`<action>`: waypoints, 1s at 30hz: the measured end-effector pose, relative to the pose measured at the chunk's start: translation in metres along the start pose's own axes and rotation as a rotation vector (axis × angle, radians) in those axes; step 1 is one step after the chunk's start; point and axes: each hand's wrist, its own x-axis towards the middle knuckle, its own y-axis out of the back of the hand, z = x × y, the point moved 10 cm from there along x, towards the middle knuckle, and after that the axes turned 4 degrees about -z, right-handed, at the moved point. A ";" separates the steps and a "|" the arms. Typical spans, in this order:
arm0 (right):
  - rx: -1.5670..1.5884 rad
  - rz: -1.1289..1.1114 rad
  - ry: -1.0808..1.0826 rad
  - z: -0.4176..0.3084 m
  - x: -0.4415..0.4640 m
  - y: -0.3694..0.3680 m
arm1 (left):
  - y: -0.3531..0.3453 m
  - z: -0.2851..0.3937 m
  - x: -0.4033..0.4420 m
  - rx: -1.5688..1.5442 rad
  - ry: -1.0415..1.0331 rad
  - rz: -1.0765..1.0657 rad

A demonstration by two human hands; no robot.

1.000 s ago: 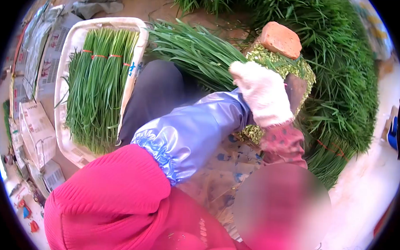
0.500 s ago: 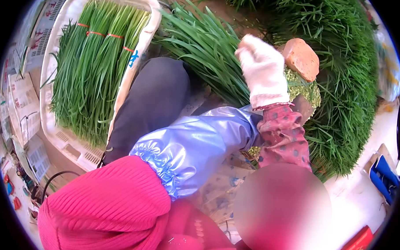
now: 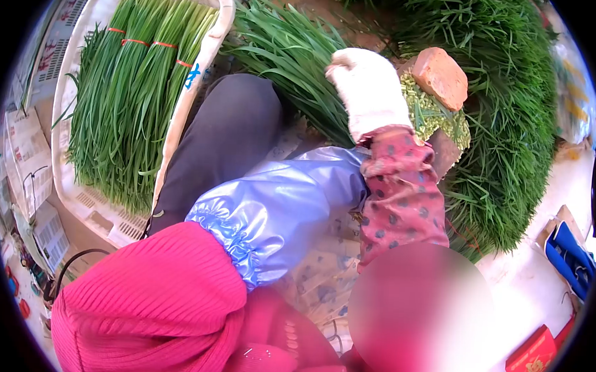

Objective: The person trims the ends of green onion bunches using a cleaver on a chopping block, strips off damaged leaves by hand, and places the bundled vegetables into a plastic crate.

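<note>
My right hand [image 3: 370,90], in a white glove below a red dotted sleeve, lies over a loose bunch of garlic chives [image 3: 282,61]. Its fingers are curled closed; what is inside them is hidden. A shiny blue sleeve cover [image 3: 271,205] on my left arm reaches in under the right forearm, and the left hand is out of sight behind it. Just right of the glove, an orange-pink brick-like block [image 3: 441,78] rests beside pale green cut bits [image 3: 422,115].
At left a white plastic crate [image 3: 60,138] holds several chive bundles [image 3: 133,114] tied with red bands. A large heap of chives [image 3: 503,127] rises at right. My dark-trousered knee [image 3: 231,118] is beside the crate. Blue [image 3: 571,261] and red [image 3: 531,358] items lie at lower right.
My gloved right hand has moved a little left over the chives, with its fingers more tightly curled. The whole view has shifted slightly up and left.
</note>
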 end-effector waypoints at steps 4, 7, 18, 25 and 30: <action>0.513 0.147 -0.303 0.047 -0.027 0.023 | 0.002 0.002 0.003 0.037 0.035 -0.001; 0.906 0.286 -0.482 0.064 -0.061 0.046 | 0.005 -0.001 0.006 0.081 0.061 -0.002; 0.536 0.659 0.043 -0.003 -0.105 0.179 | 0.032 0.003 -0.010 0.029 -0.019 -0.026; 0.615 0.188 -0.459 0.147 -0.163 0.017 | 0.006 0.069 -0.069 -0.076 -0.531 0.270; -0.224 0.585 -0.037 0.121 -0.172 0.021 | 0.086 -0.013 -0.113 -0.408 -0.611 -0.577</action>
